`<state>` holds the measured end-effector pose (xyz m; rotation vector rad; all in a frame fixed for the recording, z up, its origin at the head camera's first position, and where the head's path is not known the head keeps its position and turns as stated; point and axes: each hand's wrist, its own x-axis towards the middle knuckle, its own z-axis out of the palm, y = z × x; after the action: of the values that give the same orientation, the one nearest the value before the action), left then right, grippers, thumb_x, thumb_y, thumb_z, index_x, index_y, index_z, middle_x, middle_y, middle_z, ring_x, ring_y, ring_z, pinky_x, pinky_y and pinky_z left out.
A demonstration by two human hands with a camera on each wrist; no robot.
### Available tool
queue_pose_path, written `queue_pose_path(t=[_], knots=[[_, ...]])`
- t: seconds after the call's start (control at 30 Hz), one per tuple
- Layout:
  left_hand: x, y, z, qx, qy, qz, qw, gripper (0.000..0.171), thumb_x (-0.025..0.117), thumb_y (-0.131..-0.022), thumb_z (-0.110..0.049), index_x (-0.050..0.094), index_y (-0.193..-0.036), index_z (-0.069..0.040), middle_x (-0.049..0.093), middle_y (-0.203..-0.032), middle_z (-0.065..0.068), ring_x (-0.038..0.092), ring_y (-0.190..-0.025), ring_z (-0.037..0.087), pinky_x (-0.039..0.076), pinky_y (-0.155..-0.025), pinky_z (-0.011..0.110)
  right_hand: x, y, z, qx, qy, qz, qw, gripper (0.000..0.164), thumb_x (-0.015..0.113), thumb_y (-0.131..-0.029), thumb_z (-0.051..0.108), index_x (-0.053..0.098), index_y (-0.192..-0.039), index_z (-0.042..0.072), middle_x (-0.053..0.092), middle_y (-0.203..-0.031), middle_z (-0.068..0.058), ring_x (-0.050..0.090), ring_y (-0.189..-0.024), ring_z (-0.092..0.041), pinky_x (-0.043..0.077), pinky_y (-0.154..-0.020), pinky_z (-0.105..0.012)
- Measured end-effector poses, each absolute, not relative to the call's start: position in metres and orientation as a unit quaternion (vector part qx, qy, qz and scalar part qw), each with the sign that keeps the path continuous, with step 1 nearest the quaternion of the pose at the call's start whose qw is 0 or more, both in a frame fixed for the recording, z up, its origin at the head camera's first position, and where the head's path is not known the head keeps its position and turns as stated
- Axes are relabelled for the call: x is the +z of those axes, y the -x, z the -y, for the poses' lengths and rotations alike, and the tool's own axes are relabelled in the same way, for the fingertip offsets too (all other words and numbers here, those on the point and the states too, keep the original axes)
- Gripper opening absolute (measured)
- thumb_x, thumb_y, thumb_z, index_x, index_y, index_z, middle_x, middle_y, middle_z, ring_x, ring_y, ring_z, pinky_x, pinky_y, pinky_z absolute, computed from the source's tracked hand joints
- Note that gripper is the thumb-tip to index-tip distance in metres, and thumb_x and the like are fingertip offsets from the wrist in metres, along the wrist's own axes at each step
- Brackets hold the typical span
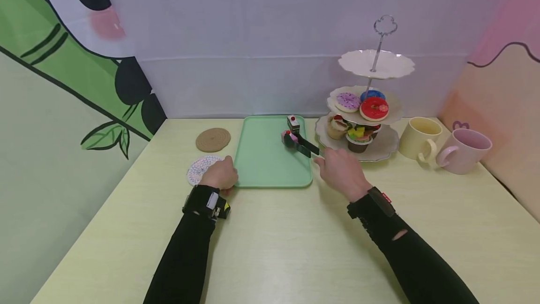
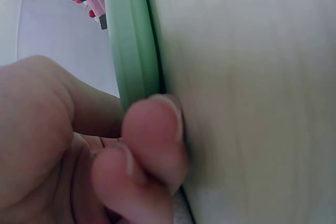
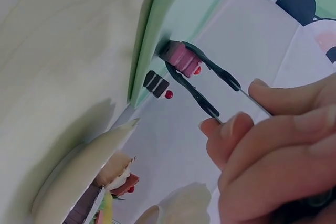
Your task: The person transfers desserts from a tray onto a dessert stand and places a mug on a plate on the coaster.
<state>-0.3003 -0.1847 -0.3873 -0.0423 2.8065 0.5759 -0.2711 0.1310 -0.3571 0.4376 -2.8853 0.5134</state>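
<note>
My left hand (image 1: pixel 220 174) pinches the left edge of a mint-green tray (image 1: pixel 270 168) near its front corner. In the left wrist view, curled fingers (image 2: pixel 152 129) lie below the tray rim (image 2: pixel 134 51) and the thumb is at its other side. My right hand (image 1: pixel 342 172) grips black-tipped tongs (image 1: pixel 307 147) over the tray's right side. Between the tongs' tips sits a toy pink cake slice (image 3: pixel 184 59), close to the tray surface, with a red berry on top. A small dark layered toy cake slice (image 3: pixel 156 84) stands beside it near the tray's back right corner.
Right of the tray stands a three-tier stand (image 1: pixel 376 64) with toy doughnuts (image 1: pixel 374 109) and cupcakes (image 1: pixel 358 140). Farther right are a yellow mug (image 1: pixel 415 140) and a pink mug (image 1: pixel 466 151). Left of the tray lie a brown coaster (image 1: pixel 213 140) and a speckled coaster (image 1: pixel 198 169).
</note>
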Motion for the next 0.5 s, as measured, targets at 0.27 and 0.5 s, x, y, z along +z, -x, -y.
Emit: queue_pose_path(t=[0.27,0.5], knots=[[-0.387,0.300,0.186,0.202,0.009,-0.970,0.136,0.040,0.040,-0.107,-0.015,0.036,-0.138,0.010,0.063,-0.065,0.013,0.060,-0.047,0.022,0.044,-0.050,0.030,-0.351,0.269,-0.132,0.174,-0.148,0.970,0.087,0.033,0.062,-0.102,0.027,0.062,-0.082,0.000,0.042,-0.059,-0.004,0.044,-0.052,-0.021,0.032,-0.048,-0.031],[-0.387,0.300,0.185,0.204,0.008,-0.970,0.134,0.041,0.040,-0.107,-0.015,0.036,-0.138,0.010,0.063,-0.065,0.013,0.060,-0.046,0.021,0.044,-0.049,0.030,-0.339,0.263,-0.134,0.203,-0.139,0.966,0.074,0.031,0.060,-0.104,0.026,0.062,-0.089,-0.002,0.046,-0.062,-0.006,0.045,-0.053,-0.022,0.034,-0.050,-0.031]])
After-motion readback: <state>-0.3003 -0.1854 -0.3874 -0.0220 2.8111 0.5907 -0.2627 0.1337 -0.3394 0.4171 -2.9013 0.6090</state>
